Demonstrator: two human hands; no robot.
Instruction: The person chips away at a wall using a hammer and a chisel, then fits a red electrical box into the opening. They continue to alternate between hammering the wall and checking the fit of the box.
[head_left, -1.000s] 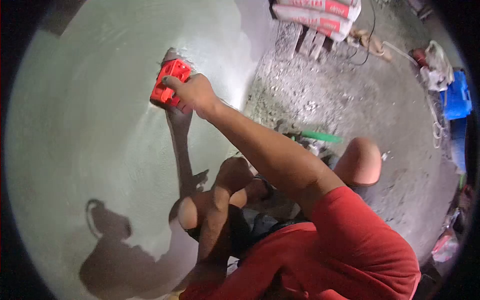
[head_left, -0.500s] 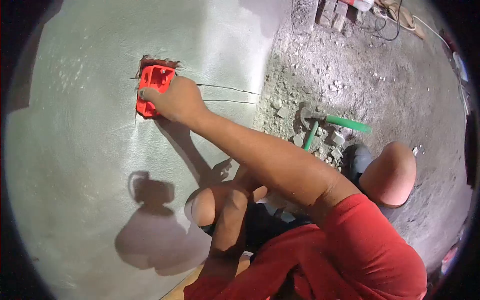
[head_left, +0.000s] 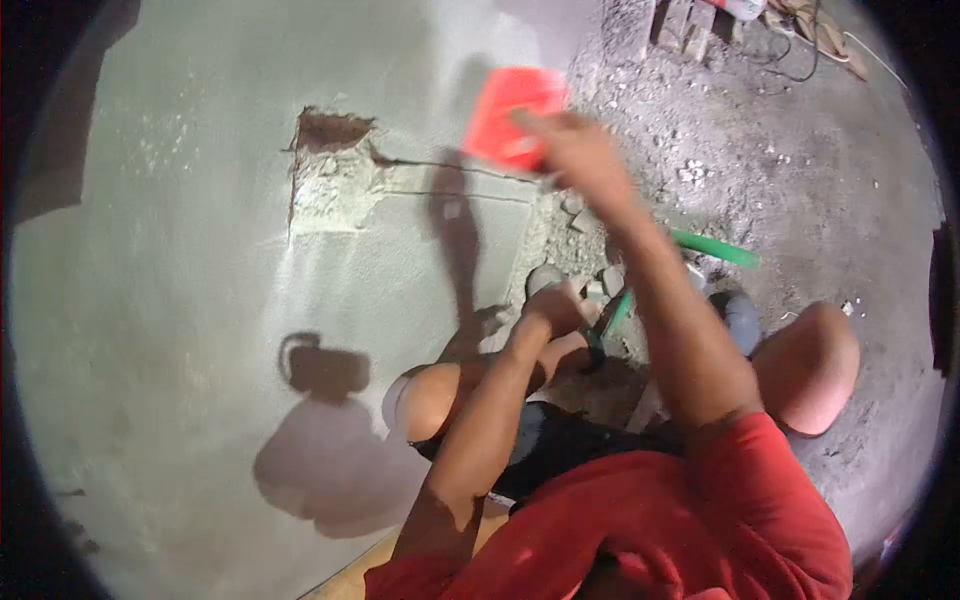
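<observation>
"What's happening?"
"The right hand (head_left: 590,158) pinches the red box (head_left: 497,112), apparently carrying it, clear of the wall hole (head_left: 335,132) to that hand's left."
"What does the move demand?"
"Steady fingers, I'd say. That arm reaches well out; the left hand (head_left: 558,306) hangs low beyond the knee (head_left: 427,402), its grip unclear."

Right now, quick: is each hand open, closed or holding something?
Left hand: near a green handle; can't tell if open.
Right hand: holding the red box.
</observation>
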